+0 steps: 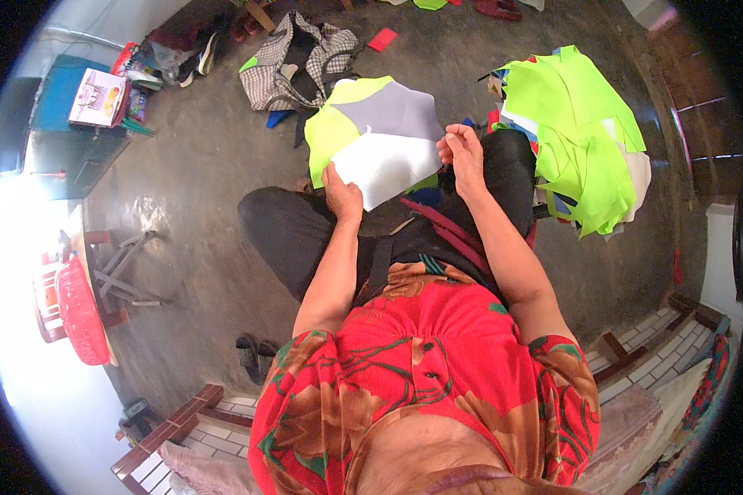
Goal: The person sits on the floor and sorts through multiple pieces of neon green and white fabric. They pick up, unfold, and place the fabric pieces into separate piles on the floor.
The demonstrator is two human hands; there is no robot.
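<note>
Over my lap lies a panelled fabric piece [388, 165] in neon yellow, grey and white. My left hand [343, 196] grips its lower left edge, with the thumb resting on top near where yellow meets white. My right hand [465, 157] is raised beside the piece's right edge, its fingers bent and drawn together. Whatever those fingers pinch, if anything, is too small to make out. To the right of my knee is a loose pile of neon yellow fabric pieces [590, 124], with white and other colours showing beneath.
Beyond the fabric stands an open checked bag [274, 66]. A small red piece [382, 39] lies on the floor near it. On the left are a teal cabinet [66, 78], a red plastic basket [81, 309] and a folding stand [124, 268]. Dark slippers [256, 355] lie behind my left side.
</note>
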